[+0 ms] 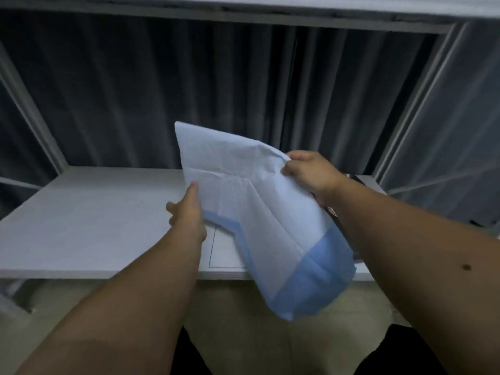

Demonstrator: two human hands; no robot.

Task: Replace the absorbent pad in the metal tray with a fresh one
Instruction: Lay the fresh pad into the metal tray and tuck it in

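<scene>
Absorbent pad (254,201) held up in mid-air at frame centre, above the front edge of a white table (89,217); white quilted face toward camera, blue backing showing along its lower edge and as a strip at lower left. Pad is creased and partly folded, upper corner pointing to upper centre of frame, blue end sagging down to lower right of centre, past the table edge. Left hand (186,212) at pad's left edge, centre frame: fingers go behind the sheet, thumb up along the front, so it grips the edge btwn thumb & fingers. Right hand (308,171) right of centre, fingers curled round a bunched bit of the pad's right edge, pinching it tight. Both forearms reach in from the bottom corners. Dark thing at right wrist, partly hidden by pad, can't tell what it is. Table top has a thin rectangular outline (224,253) near its front edge, below the pad, mostly covered. Dark pleated curtain (189,90) fills upper half behind table; pale frame rails (32,109) at upper left and upper right. Sheer pale drape (465,117) at far right. Beige floor (243,307) at bottom centre.
</scene>
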